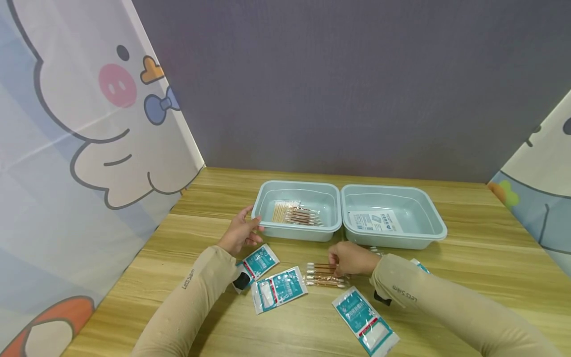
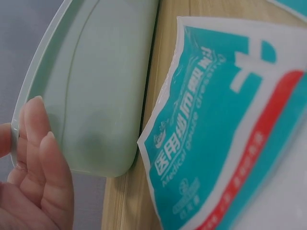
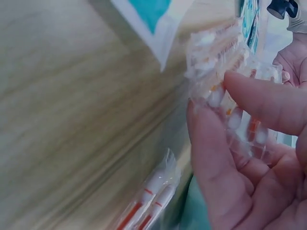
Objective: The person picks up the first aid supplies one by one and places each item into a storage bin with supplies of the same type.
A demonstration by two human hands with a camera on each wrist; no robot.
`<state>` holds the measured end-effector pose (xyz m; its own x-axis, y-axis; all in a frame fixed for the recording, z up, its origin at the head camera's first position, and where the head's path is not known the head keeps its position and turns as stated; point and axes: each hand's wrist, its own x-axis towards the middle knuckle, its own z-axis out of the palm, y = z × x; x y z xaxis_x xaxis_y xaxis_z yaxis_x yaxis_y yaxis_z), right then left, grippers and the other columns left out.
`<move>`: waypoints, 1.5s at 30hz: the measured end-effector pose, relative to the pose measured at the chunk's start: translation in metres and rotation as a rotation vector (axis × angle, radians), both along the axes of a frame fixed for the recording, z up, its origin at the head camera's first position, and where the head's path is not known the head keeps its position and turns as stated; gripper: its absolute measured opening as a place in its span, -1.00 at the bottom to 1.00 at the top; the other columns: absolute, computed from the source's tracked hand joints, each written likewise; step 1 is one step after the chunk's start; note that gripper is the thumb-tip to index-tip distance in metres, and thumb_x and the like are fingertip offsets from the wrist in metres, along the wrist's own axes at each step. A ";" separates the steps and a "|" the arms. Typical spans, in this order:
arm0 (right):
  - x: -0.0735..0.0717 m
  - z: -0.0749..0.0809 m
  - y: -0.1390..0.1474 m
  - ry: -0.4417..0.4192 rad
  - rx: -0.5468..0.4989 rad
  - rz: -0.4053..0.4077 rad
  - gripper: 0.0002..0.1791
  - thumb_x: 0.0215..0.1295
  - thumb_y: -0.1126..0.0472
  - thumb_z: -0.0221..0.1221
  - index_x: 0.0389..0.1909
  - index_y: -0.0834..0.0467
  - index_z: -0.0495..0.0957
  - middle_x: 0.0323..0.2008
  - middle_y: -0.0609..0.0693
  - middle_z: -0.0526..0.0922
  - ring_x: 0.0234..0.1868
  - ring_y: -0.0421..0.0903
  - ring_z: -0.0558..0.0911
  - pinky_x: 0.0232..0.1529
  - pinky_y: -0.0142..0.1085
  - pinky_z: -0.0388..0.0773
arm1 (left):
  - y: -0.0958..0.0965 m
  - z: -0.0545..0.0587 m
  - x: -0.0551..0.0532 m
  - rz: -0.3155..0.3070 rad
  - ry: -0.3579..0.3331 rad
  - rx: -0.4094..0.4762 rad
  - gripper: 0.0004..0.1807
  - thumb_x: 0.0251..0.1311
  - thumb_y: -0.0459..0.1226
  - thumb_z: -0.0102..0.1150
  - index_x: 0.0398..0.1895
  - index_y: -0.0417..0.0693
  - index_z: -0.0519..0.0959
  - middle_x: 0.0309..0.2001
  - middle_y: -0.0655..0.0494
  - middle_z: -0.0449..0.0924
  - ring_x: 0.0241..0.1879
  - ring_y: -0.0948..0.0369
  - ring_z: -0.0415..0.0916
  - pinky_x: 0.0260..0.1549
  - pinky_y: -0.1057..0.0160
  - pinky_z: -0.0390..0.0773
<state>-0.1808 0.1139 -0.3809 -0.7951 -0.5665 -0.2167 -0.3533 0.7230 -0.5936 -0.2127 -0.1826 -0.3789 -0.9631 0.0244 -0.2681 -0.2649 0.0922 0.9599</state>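
My left hand (image 1: 241, 232) holds the rim of the left light-green plastic basin (image 1: 298, 232) at its near left corner, thumb over the edge and fingers (image 2: 36, 120) along the outer wall. Inside lie a bundle of wooden cotton swabs (image 1: 280, 212) and a clear pack of brown-stemmed swabs. My right hand (image 1: 354, 259) pinches one end of another clear pack of brown-stemmed swabs (image 1: 318, 275) between thumb and fingers, low over the table in front of the basins. In the right wrist view the pack (image 3: 235, 91) has its white tips toward my palm.
A second basin (image 1: 394, 241) stands on the right with a white printed packet (image 1: 375, 221) inside. Teal gauze packets (image 1: 280, 289) lie on the wooden table (image 1: 214, 317), one (image 1: 366, 320) nearer me on the right. Another swab pack (image 3: 148, 201) lies by my right hand.
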 end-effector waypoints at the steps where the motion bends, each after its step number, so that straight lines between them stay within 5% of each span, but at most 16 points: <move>1: 0.000 0.000 0.000 -0.005 -0.005 -0.002 -0.66 -0.17 0.55 0.34 -0.60 0.12 0.41 -0.61 -0.09 0.35 -0.70 -0.24 0.39 -0.73 -0.45 0.36 | 0.000 0.000 0.000 0.000 0.001 -0.001 -0.37 0.45 -0.29 -0.07 0.50 0.03 -0.03 -0.51 0.09 0.56 -0.79 0.31 0.46 -0.72 0.35 0.46; 17: -0.003 0.004 0.003 0.051 -0.061 0.091 -0.81 -0.06 0.48 0.34 -0.48 0.16 0.58 -0.57 -0.14 0.45 -0.64 -0.29 0.41 -0.61 -0.42 0.43 | 0.000 -0.002 0.000 0.003 0.006 -0.008 -0.37 0.45 -0.28 -0.08 0.50 0.04 -0.02 -0.52 0.11 0.56 -0.79 0.31 0.46 -0.72 0.36 0.46; 32: -0.006 0.011 0.006 -0.052 -0.110 0.078 -0.77 0.09 0.53 0.25 -0.26 0.20 0.63 -0.48 -0.10 0.50 -0.72 -0.26 0.39 -0.70 -0.40 0.47 | 0.000 -0.001 0.000 0.005 0.008 -0.017 -0.37 0.45 -0.27 -0.07 0.50 0.04 -0.02 -0.50 0.09 0.57 -0.78 0.30 0.46 -0.71 0.35 0.46; 45: -0.005 0.024 0.006 -0.099 -0.146 0.064 -0.72 0.11 0.57 0.21 -0.18 0.25 0.61 -0.35 0.02 0.53 -0.70 -0.23 0.41 -0.63 -0.15 0.58 | 0.001 0.000 0.000 0.007 -0.002 -0.024 -0.37 0.45 -0.27 -0.08 0.51 0.03 -0.03 -0.51 0.10 0.56 -0.79 0.31 0.46 -0.71 0.35 0.46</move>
<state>-0.1861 0.1196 -0.3571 -0.7355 -0.6461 -0.2039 -0.3304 0.6048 -0.7246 -0.2127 -0.1811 -0.3788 -0.9628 0.0110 -0.2701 -0.2671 0.1131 0.9570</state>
